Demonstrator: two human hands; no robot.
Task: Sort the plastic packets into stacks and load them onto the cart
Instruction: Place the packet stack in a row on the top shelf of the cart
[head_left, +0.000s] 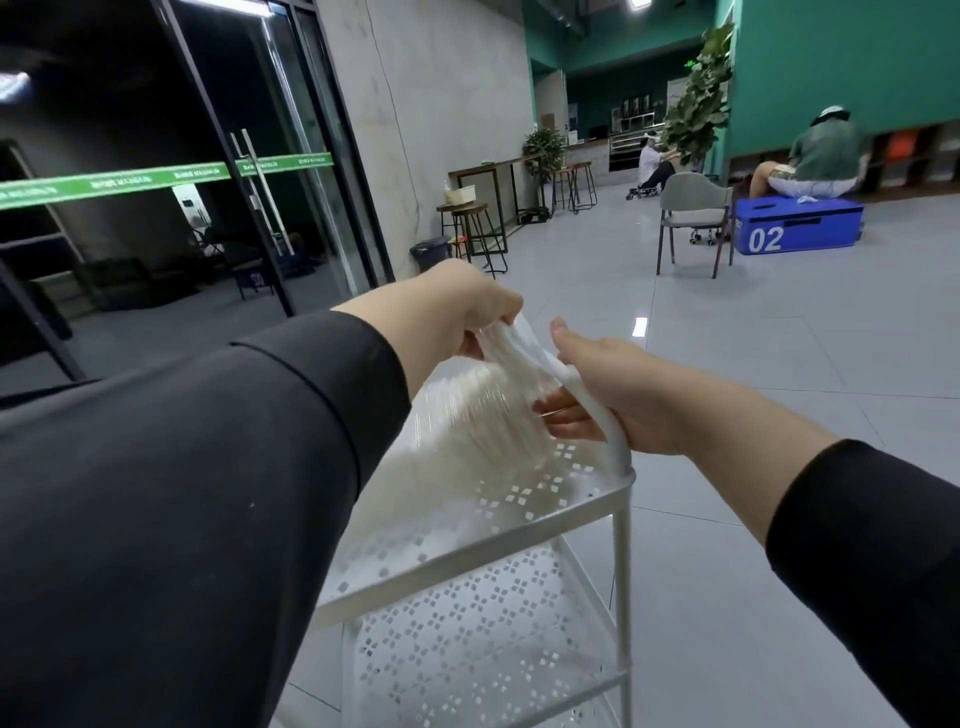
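A stack of clear plastic packets (483, 405) lies on the top shelf of a white perforated cart (498, 551), fanned out and lifted at its far end. My left hand (467, 306) grips that far end from above, fingers curled over the packet edges. My right hand (618, 395) reaches in from the right over the cart's white tubular handle (597, 410). Its fingers are curled under the near side of the stack and its thumb points up. Both sleeves are black.
The cart has lower perforated shelves (467, 639). Glass doors (249, 156) stand to the left. On the grey tiled floor ahead are stools (478, 234), a bin (430, 252), a grey chair (693, 218) and a blue box marked 02 (800, 226) with a person sitting on it.
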